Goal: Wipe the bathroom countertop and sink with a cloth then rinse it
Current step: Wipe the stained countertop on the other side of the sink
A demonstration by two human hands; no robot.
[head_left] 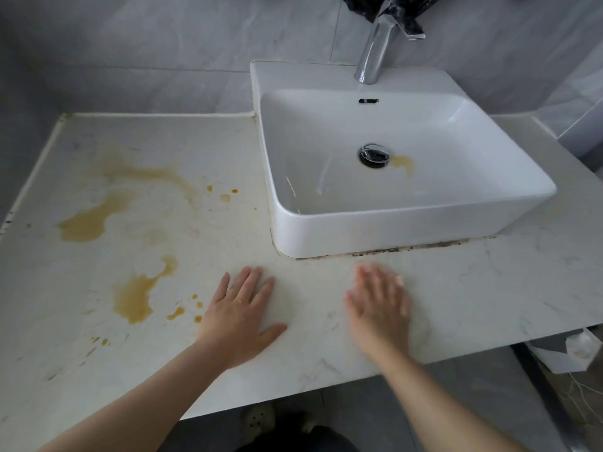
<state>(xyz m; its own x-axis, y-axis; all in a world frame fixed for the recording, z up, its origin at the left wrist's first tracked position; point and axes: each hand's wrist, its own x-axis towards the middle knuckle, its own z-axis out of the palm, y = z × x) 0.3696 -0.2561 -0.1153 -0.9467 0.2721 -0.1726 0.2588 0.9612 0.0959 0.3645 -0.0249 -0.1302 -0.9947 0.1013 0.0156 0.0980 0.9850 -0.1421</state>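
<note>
Single head-worn, wide-angle view. It is positioned above the front edge of the countertop (456, 288) and faces forward and steeply down at close range. The sink (408, 230) occupies the upper right, the faucet (372, 53) stands near the top border, and the floor (359, 402) shows along the bottom.

white marbled countertop (456, 288) with yellow-brown stains (88, 223), white sink (408, 223), chrome faucet (372, 57), grey veined tiles (146, 44)
</note>
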